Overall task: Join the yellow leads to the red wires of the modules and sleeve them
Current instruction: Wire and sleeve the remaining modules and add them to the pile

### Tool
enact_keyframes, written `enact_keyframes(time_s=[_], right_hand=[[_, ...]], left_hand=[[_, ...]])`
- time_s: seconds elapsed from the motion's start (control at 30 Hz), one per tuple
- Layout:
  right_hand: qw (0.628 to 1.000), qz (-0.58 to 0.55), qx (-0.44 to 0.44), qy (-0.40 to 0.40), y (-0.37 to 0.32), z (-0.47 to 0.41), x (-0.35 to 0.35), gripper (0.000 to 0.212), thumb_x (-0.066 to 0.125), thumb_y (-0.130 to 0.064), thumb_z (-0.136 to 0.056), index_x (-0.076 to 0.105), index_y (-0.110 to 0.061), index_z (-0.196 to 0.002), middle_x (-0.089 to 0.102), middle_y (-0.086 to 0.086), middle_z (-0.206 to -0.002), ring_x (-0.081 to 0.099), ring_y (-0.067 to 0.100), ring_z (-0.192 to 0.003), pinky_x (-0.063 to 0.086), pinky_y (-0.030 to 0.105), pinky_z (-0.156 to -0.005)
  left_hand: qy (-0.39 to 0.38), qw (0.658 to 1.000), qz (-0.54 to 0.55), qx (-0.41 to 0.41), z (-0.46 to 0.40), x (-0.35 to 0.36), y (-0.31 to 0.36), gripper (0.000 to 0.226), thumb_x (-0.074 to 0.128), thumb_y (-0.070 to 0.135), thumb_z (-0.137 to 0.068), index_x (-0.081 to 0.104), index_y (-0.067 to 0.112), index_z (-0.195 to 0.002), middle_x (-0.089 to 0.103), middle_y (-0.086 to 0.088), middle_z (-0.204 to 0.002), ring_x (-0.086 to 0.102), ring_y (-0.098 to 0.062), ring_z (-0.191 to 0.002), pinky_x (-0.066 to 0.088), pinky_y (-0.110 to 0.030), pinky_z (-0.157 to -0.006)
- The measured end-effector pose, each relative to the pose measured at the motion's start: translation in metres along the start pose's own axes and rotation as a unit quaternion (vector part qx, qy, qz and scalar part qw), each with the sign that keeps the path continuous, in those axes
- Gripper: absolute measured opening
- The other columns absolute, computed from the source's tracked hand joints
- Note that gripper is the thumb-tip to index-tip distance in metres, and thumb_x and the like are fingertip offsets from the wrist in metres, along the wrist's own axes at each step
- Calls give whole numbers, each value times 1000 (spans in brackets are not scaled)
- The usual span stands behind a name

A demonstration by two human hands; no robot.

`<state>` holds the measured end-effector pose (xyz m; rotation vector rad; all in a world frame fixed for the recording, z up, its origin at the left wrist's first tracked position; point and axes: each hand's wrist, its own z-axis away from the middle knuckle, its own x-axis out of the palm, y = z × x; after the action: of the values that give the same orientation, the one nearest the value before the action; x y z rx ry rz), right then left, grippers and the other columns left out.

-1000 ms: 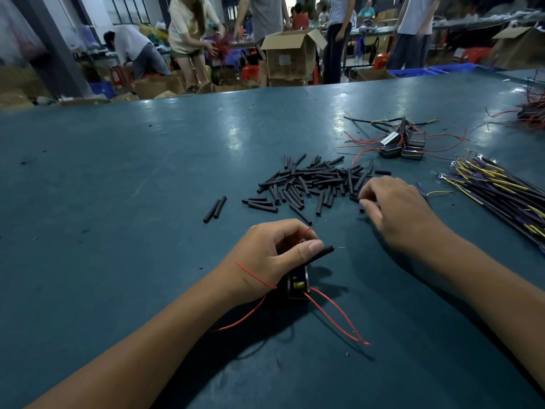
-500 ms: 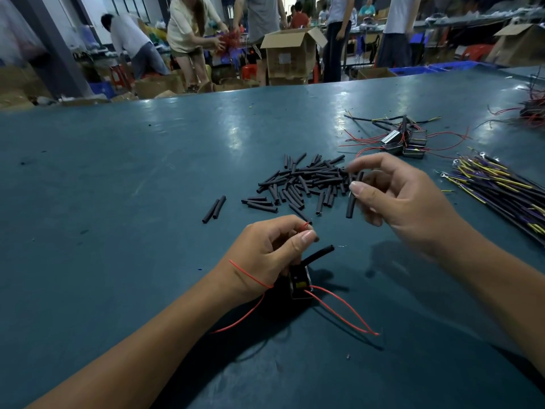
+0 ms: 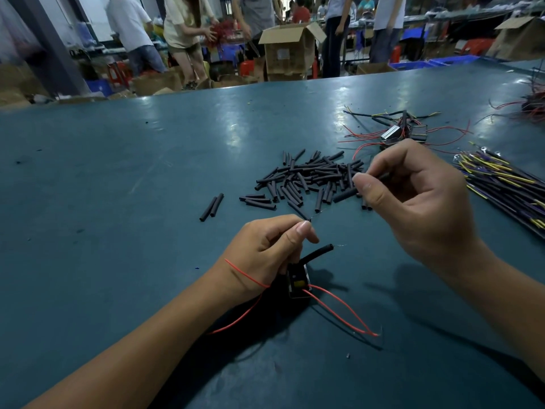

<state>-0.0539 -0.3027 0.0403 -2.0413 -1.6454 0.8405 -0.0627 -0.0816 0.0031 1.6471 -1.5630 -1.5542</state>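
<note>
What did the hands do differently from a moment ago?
The right hand was reaching into the pile of short black tubes; it took one short black tube and lifted it off the blue-green table, towards the left hand. The left hand kept its grip on the small black module with red wires, and the pile stayed put.

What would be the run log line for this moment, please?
left hand: holds module, pinches wire | right hand: pinches black sleeve | sleeve not yet on wire
</note>
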Motion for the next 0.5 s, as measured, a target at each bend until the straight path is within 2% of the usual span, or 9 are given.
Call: enact_keyframes(time_s=[0.23,0.4,0.5], right_hand=[[1000,26,7,-2,1,1,0,19,69,-35,-89,59,-20,-83,58,-2,-66,50,24,-54,41,28,-53],[1000,20,-19,1,-5,2,-1,20,69,-31,-90,58,-18,-81,55,0,-66,47,18,-52,39,17,-52],[999,30,-22,3,-6,3,-1,22,69,-31,-89,58,-16,-78,54,0,-64,47,16,-52,37,16,-52]], left_hand=[[-2,1000,-2,-4,1,0,-1,37,45,54,-98,70,27,-91,58,-1,-65,52,-7,-49,42,-17,-53],[-4,1000,-2,-3,1,-1,0,37,45,52,-98,70,25,-91,58,-2,-65,52,-7,-49,42,-18,-53],[-5,1000,-1,-5,1,-1,1,39,45,53,-97,70,24,-91,58,-4,-65,52,-8,-50,42,-19,-53]])
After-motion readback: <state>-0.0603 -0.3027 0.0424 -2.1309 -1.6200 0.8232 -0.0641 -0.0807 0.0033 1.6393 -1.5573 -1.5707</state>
